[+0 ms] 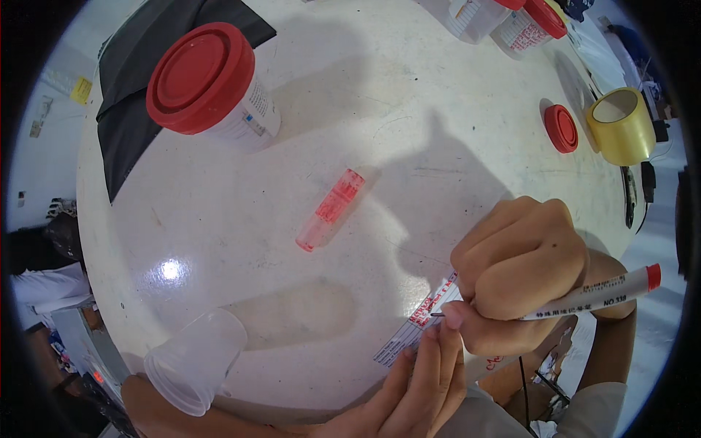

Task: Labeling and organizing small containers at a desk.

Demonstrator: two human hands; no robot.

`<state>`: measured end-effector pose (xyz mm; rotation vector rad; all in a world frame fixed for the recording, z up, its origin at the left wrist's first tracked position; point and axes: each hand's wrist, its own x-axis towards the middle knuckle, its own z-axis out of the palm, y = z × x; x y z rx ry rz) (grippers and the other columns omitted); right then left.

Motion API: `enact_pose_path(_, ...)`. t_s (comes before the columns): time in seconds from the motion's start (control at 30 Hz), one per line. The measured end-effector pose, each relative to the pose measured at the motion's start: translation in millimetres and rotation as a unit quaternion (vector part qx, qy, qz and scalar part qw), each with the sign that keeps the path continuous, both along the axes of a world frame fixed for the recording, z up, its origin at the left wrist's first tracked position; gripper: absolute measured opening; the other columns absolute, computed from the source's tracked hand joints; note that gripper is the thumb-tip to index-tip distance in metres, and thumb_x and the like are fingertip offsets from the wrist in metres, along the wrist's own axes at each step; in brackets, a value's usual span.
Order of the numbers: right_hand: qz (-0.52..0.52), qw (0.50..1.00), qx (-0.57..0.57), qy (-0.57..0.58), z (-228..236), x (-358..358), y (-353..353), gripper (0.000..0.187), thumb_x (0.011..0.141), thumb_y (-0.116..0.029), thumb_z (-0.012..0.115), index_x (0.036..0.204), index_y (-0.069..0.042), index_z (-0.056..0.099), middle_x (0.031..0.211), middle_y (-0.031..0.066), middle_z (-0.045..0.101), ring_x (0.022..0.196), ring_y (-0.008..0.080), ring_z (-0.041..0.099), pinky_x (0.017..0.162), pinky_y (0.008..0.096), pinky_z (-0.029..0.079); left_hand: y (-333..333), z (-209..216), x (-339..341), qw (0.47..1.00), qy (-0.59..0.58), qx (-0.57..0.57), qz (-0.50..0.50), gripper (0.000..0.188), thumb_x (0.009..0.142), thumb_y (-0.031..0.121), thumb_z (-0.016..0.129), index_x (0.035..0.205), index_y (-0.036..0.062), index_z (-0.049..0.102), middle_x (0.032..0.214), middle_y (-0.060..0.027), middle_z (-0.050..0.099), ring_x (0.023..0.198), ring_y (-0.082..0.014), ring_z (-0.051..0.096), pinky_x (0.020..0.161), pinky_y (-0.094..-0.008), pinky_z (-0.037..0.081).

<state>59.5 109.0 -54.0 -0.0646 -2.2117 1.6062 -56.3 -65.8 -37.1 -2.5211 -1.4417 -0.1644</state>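
My right hand (522,266) is closed around a white marker pen (602,293) with a red end. The pen's dark tip touches a white printed label strip (398,349), which has red handwriting on it. With its fingers close together, my left hand (409,390) presses the strip's lower edge to the table. The far end of the strip goes out of sight under my right hand. A small clear tube (330,210) with a red-marked band lies on its side, left of the hands and farther off.
An open clear plastic cup (196,358) lies tipped near my left forearm. A red-lidded specimen jar (212,84) stands far left beside black sheeting (120,139). More red-lidded containers (529,29) are far right, with a loose red lid (561,128) and a yellow tape roll (624,131).
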Motion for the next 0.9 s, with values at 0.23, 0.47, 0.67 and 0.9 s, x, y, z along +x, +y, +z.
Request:
enact_pose_path(0.23, 0.029, 0.999, 0.021, -0.030, 6.8, -1.0, 4.3, 0.039, 0.068, 0.013, 0.062, 0.051, -0.005, 0.032, 0.046, 0.0052, 0.044, 0.033, 0.0166, 0.042, 0.031, 0.0270, 0.028, 0.6, -0.2, 1.4, 1.000, 0.010, 0.013, 0.013, 0.028, 0.090, 0.018, 0.048, 0.104, 0.0014, 0.066, 0.115, -0.0152, 0.066, 0.111, -0.0267, 0.060, 0.093, -0.0310, 0.051)
enact_pose_path(0.47, 0.005, 0.999, 0.031, -0.032, 5.4, -0.2, 2.4, 0.039, 0.067, 0.013, 0.061, 0.051, -0.005, 0.031, 0.046, 0.0050, 0.043, 0.033, 0.0168, 0.042, 0.032, 0.0272, 0.029, 1.3, -0.9, 2.5, 1.000, 0.000, 0.007, 0.013, 0.028, 0.090, 0.018, 0.048, 0.104, 0.0012, 0.066, 0.115, -0.0151, 0.065, 0.111, -0.0265, 0.060, 0.092, -0.0309, 0.051)
enact_pose_path(0.67, 0.003, 0.999, 0.009, -0.036, 3.8, 3.0, 0.4, 0.037, 0.066, 0.012, 0.061, 0.051, -0.005, 0.032, 0.046, 0.0053, 0.044, 0.033, 0.0172, 0.043, 0.032, 0.0263, 0.029, -0.7, -1.4, 1.5, 1.000, 0.010, 0.007, 0.004, 0.029, 0.091, 0.018, 0.047, 0.105, 0.0005, 0.065, 0.117, -0.0159, 0.065, 0.112, -0.0273, 0.059, 0.092, -0.0313, 0.051)
enact_pose_path(0.9, -0.015, 1.000, 0.017, -0.016, 3.5, 2.2, -0.3, 0.037, 0.066, 0.013, 0.061, 0.051, -0.006, 0.033, 0.046, 0.0058, 0.046, 0.033, 0.0168, 0.046, 0.032, 0.0257, 0.029, -0.3, 0.3, 1.7, 1.000, 0.010, 0.000, 0.001, 0.029, 0.090, 0.018, 0.048, 0.105, -0.0004, 0.065, 0.118, -0.0170, 0.064, 0.113, -0.0281, 0.059, 0.093, -0.0313, 0.051)
